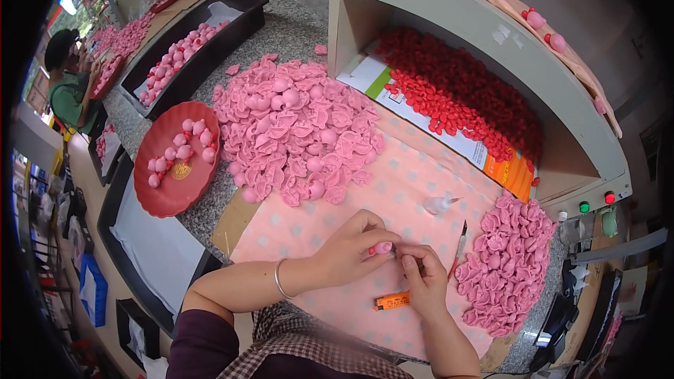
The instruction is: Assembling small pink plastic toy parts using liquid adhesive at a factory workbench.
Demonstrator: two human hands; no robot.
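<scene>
- Pink piece [382, 247], small and rounded, pinched in fingertips of left hand [351, 249], held just above pink dotted cloth [393, 189] near its front edge.
- Left hand: fingers curled shut on the pink piece; thin bangle [279, 279] on the wrist.
- Right hand [423, 277] touching the same piece from the right, fingers bent inward at its tip; whether it grips something thin of its own, cannot tell.
- Orange lighter [392, 300] lies flat on the cloth just below both hands.
- Craft knife [460, 247] lies on the cloth just right of the right hand, blade end pointing away.
- Small clear bottle [440, 204] on its side, farther back on the cloth.
- Small pile of pink moulded shapes [509, 263] at right, on the cloth edge.
- Big pile of pink shapes [295, 130] at back left, partly on the cloth, partly on the speckled stone table [295, 24].
- Red round tray [175, 161] left of the big pile, holding a few pink rounded figures.
- Black tray [196, 49] farther back with more pink figures.
- Red small parts [463, 95] heaped on a flat box inside an open shelf unit [449, 10].
- Another person [70, 88] in green, far left, at another table.
</scene>
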